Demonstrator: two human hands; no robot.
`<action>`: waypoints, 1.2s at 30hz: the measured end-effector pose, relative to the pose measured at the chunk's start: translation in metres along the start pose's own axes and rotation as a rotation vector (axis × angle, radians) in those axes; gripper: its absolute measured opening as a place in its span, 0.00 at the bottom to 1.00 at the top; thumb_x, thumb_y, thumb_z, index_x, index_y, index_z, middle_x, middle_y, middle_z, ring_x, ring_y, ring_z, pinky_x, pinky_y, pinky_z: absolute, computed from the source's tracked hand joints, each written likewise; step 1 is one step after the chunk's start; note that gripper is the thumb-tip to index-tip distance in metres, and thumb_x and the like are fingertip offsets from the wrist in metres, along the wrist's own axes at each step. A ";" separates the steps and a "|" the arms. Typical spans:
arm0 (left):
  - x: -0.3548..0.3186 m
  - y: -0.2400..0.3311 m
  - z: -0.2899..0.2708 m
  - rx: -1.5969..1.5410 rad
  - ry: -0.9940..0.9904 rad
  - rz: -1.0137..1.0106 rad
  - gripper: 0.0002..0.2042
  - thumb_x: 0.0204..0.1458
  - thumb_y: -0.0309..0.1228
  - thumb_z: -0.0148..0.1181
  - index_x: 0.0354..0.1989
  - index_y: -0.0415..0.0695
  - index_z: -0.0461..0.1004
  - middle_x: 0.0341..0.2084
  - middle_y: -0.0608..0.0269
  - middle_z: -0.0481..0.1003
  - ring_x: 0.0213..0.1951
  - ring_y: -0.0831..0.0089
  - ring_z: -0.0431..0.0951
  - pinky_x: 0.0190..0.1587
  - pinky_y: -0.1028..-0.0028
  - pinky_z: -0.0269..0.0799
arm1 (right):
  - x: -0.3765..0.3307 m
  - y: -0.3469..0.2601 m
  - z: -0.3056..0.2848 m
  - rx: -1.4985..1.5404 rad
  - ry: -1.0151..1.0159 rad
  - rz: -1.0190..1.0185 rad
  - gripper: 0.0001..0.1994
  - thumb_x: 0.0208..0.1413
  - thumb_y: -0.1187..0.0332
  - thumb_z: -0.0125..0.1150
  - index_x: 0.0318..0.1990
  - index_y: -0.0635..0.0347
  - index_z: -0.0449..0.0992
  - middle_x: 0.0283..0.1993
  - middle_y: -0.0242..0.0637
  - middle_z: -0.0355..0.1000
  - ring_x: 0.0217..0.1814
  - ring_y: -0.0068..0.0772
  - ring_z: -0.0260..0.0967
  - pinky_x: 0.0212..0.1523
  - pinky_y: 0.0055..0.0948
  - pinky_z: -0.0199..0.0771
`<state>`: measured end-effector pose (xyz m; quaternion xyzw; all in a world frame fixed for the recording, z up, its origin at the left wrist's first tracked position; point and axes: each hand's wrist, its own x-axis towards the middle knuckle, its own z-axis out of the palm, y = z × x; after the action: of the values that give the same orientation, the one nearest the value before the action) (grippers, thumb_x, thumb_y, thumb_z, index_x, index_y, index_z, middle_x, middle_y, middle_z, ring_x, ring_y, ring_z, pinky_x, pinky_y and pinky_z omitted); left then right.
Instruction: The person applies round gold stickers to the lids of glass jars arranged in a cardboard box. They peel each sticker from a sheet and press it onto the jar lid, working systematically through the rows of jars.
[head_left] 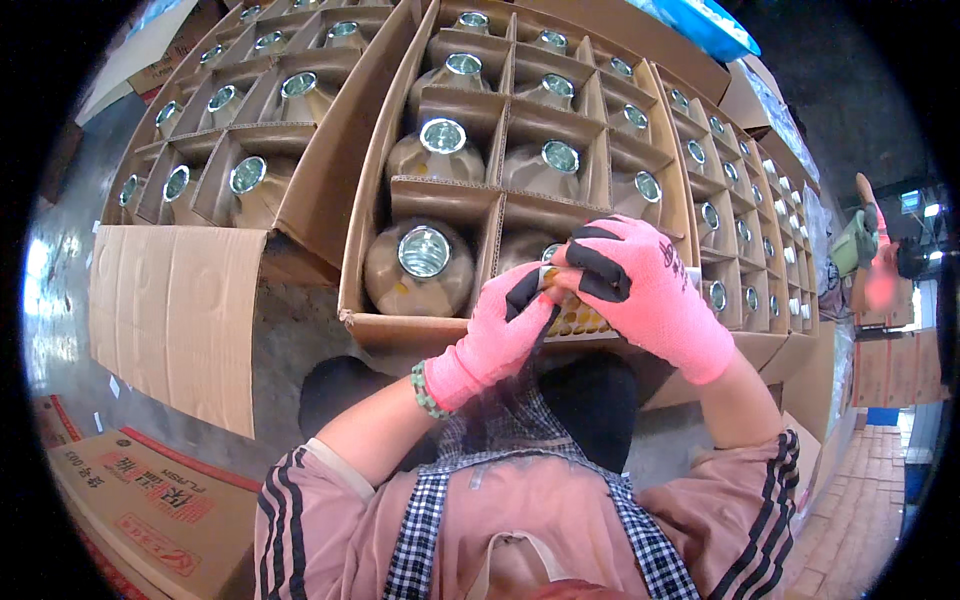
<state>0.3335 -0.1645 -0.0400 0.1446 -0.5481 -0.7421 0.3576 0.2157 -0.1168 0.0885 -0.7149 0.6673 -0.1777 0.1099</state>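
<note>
Both my hands wear pink knit gloves with black patches. My left hand (497, 335) and my right hand (645, 285) meet over the near edge of an open cardboard box (372, 215). Together they pinch a small sheet with yellow round stickers (578, 321), held just above the box's front wall. The box is split by cardboard dividers into cells, each with a brown jar topped by a shiny silver lid (424, 251). The jar in the cell under my hands is mostly hidden by them.
A second open box of the same jars (235, 170) stands to the left, its flap (175, 320) hanging down. More such boxes (745, 190) line up on the right. A flat printed carton (150, 500) lies at lower left. A person in pink (880, 270) is far right.
</note>
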 end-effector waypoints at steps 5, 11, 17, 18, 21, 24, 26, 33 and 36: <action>-0.001 0.004 0.002 -0.050 0.032 -0.056 0.12 0.46 0.28 0.52 0.37 0.35 0.69 0.29 0.58 0.72 0.34 0.77 0.69 0.38 0.76 0.65 | -0.002 -0.007 -0.003 -0.084 0.033 0.015 0.07 0.37 0.75 0.57 0.28 0.62 0.70 0.31 0.41 0.66 0.38 0.45 0.62 0.41 0.35 0.61; -0.002 0.004 0.001 -0.111 0.030 -0.071 0.12 0.47 0.29 0.53 0.37 0.35 0.69 0.28 0.61 0.72 0.31 0.79 0.69 0.35 0.78 0.65 | -0.007 -0.008 0.006 -0.171 0.151 -0.058 0.09 0.36 0.75 0.57 0.30 0.61 0.69 0.33 0.41 0.66 0.39 0.45 0.62 0.43 0.36 0.60; -0.001 0.002 0.001 -0.073 0.058 -0.037 0.11 0.47 0.29 0.53 0.35 0.34 0.69 0.25 0.61 0.71 0.29 0.80 0.67 0.32 0.78 0.65 | -0.006 -0.008 0.009 -0.239 0.183 -0.144 0.14 0.34 0.73 0.58 0.34 0.58 0.71 0.34 0.36 0.66 0.40 0.41 0.62 0.42 0.36 0.61; -0.001 0.004 0.001 -0.059 0.047 -0.047 0.11 0.47 0.29 0.53 0.35 0.34 0.69 0.25 0.60 0.71 0.29 0.80 0.67 0.32 0.77 0.65 | -0.007 -0.005 0.011 -0.293 0.208 -0.184 0.15 0.33 0.73 0.58 0.34 0.57 0.71 0.35 0.35 0.66 0.40 0.40 0.62 0.42 0.35 0.61; 0.000 0.008 -0.001 -0.016 0.028 -0.030 0.10 0.47 0.29 0.53 0.35 0.34 0.69 0.25 0.60 0.71 0.28 0.79 0.67 0.32 0.77 0.65 | -0.011 -0.001 0.015 -0.351 0.253 -0.245 0.15 0.32 0.72 0.57 0.35 0.55 0.71 0.37 0.33 0.66 0.42 0.36 0.63 0.42 0.35 0.61; 0.000 0.004 0.003 -0.078 0.061 -0.001 0.10 0.47 0.29 0.53 0.35 0.35 0.69 0.24 0.61 0.71 0.28 0.79 0.67 0.32 0.77 0.65 | -0.017 0.001 0.018 -0.429 0.266 -0.290 0.15 0.33 0.71 0.56 0.35 0.55 0.72 0.40 0.32 0.67 0.44 0.35 0.62 0.42 0.35 0.61; 0.000 0.005 0.003 -0.066 0.072 0.032 0.11 0.47 0.30 0.53 0.35 0.35 0.69 0.24 0.61 0.71 0.28 0.79 0.67 0.31 0.77 0.65 | -0.022 0.003 0.020 -0.484 0.271 -0.318 0.14 0.34 0.70 0.54 0.34 0.55 0.71 0.43 0.32 0.67 0.46 0.34 0.62 0.43 0.34 0.61; -0.001 -0.001 0.003 -0.072 0.072 -0.054 0.11 0.47 0.30 0.54 0.35 0.35 0.70 0.26 0.59 0.72 0.29 0.78 0.69 0.32 0.75 0.65 | -0.014 0.001 0.015 -0.286 0.304 -0.206 0.11 0.32 0.75 0.56 0.29 0.54 0.71 0.41 0.34 0.68 0.44 0.35 0.64 0.44 0.34 0.61; 0.001 0.005 0.007 0.031 0.011 -0.036 0.12 0.47 0.31 0.54 0.38 0.36 0.69 0.28 0.64 0.72 0.31 0.79 0.69 0.36 0.79 0.65 | -0.001 0.003 -0.007 -0.002 0.379 -0.050 0.09 0.31 0.79 0.57 0.26 0.59 0.70 0.40 0.38 0.68 0.43 0.39 0.64 0.45 0.33 0.61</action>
<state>0.3306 -0.1608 -0.0331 0.1642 -0.5550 -0.7389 0.3451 0.2106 -0.1154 0.0936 -0.6849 0.6584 -0.3114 -0.0230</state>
